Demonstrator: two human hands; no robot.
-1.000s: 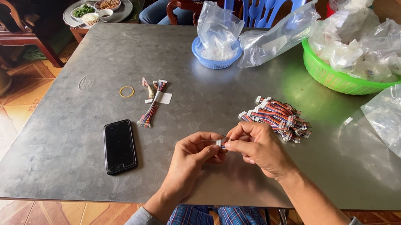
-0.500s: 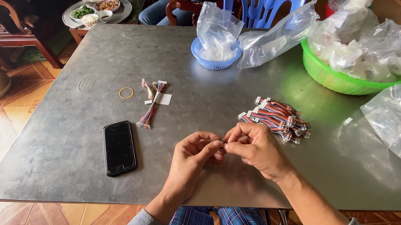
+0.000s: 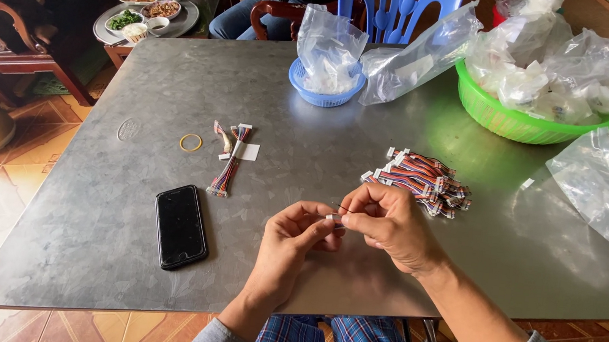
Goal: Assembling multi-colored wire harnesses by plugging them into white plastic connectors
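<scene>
Soft daylight, sharp focus; dull sheen on metal table (image 3: 120,249); faint shadows under hands; slight wide-angle edge bending.

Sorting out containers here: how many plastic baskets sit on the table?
2: a small blue basket at the far middle and a bigger green basket far right, both holding clear bags. None seem hidden.

Clear bags (image 3: 595,181), dark phone screen (image 3: 180,226) on table (image 3: 88,192)

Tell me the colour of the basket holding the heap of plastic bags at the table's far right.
Bright green basket, clearest in the head view.
</scene>
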